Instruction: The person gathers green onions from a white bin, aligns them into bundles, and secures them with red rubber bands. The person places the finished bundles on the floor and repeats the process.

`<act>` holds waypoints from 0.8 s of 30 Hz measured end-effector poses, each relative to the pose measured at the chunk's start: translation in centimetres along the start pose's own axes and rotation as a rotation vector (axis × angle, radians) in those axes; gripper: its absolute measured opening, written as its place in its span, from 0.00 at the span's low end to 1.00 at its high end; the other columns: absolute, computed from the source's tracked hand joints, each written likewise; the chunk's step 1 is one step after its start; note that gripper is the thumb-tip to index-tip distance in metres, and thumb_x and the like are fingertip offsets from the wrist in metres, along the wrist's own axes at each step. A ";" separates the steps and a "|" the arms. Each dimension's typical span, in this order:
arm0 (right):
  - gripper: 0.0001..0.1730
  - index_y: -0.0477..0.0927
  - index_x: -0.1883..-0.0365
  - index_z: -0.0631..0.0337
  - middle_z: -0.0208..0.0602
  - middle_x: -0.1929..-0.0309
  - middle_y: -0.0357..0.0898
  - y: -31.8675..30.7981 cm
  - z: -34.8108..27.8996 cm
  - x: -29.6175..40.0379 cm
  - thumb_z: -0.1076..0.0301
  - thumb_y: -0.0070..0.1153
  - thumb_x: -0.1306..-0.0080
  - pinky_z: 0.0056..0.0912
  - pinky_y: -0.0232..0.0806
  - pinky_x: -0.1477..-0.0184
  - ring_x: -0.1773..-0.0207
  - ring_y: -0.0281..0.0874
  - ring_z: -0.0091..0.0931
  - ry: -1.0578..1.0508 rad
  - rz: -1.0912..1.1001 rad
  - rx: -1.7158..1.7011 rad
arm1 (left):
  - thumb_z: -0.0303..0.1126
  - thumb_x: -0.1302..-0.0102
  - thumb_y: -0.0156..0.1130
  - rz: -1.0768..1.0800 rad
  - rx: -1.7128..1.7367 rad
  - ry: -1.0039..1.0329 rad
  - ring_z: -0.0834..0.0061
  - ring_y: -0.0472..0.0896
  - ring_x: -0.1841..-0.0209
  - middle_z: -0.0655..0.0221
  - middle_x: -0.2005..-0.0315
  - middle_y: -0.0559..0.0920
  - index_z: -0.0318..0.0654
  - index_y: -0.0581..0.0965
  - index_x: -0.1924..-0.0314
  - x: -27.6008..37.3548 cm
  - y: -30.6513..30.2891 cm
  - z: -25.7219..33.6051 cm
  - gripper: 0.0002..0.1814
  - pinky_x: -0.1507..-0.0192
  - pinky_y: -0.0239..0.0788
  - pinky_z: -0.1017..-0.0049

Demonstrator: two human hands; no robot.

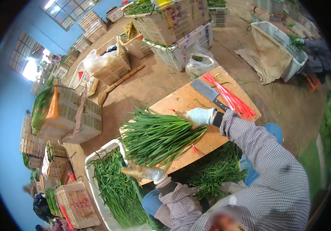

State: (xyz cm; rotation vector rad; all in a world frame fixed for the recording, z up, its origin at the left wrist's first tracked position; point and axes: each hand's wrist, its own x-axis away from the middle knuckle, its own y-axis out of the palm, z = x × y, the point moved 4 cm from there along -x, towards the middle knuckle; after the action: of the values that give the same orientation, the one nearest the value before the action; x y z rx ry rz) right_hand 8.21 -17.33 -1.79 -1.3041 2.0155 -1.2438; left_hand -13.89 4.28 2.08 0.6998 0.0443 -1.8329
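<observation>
A large bundle of long green leafy stalks (159,132) lies across a wooden board (180,98). My right hand (193,117), in a soiled glove, rests at the stalks' gathered end; its fingers are partly hidden, so its grip is unclear. My left hand (143,171), also gloved, is at the board's near left edge beside the leafy ends, fingers extended and holding nothing visible. Beyond my right hand lie a cleaver (206,90) with a black handle and a bunch of red ties (230,96). A small red tie (193,148) lies near the stalks.
A white crate (88,167) of cut greens (116,187) stands left of the board, and more greens (217,170) lie below it. Stacked crates (165,27), a plastic bag (200,65) and a broom (119,83) are beyond. A co-worker's sleeve (315,49) shows at the right.
</observation>
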 end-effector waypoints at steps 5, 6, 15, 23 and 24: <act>0.58 0.46 0.24 0.47 0.54 0.37 0.69 0.5 0.8 -0.1 0.60 0.68 0.49 0.47 0.73 0.52 0.50 0.78 0.49 -0.137 0.054 0.048 | 0.48 0.34 0.62 -0.871 -0.394 0.456 0.56 0.60 0.28 0.55 0.32 0.66 0.37 0.60 0.28 -1.7 12.9 4.0 0.40 0.26 0.46 0.57; 0.58 0.47 0.24 0.48 0.54 0.37 0.68 1.0 1.5 0.1 0.60 0.68 0.49 0.47 0.73 0.51 0.50 0.79 0.49 -0.164 0.077 0.046 | 0.60 0.41 0.64 -1.167 -0.691 0.525 0.57 0.53 0.25 0.55 0.30 0.63 0.37 0.58 0.28 0.0 15.3 2.2 0.50 0.24 0.33 0.55; 0.39 0.73 0.43 0.66 0.56 0.58 0.81 -6.1 -1.3 1.6 0.41 0.58 0.40 0.48 0.72 0.53 0.54 0.81 0.47 0.297 0.358 0.060 | 0.70 0.58 0.70 -1.685 -1.137 0.387 0.61 0.51 0.24 0.57 0.27 0.58 0.31 0.54 0.28 3.1 15.4 -8.9 0.67 0.27 0.41 0.46; 0.29 0.74 0.43 0.64 0.49 0.66 0.81 3.1 -2.6 1.3 0.49 0.50 0.32 0.43 0.71 0.60 0.63 0.80 0.39 0.243 0.681 0.310 | 0.51 0.60 0.80 -1.496 -1.138 0.421 0.61 0.65 0.34 0.57 0.40 0.71 0.35 0.64 0.36 5.5 14.1 -6.5 0.54 0.31 0.51 0.50; 0.29 0.74 0.42 0.64 0.48 0.66 0.81 3.0 -2.9 1.5 0.50 0.50 0.32 0.43 0.70 0.58 0.63 0.80 0.39 0.205 0.671 0.315 | 0.47 0.62 0.81 -1.384 -1.093 0.472 0.59 0.66 0.34 0.56 0.41 0.71 0.35 0.64 0.36 5.9 13.2 -6.0 0.54 0.31 0.51 0.51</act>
State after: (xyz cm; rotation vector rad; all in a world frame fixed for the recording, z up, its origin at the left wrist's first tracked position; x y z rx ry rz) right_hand 3.95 -16.86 -2.74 -0.3108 2.0262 -1.3066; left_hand -0.94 -3.63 -1.78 0.2044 2.0927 -2.3045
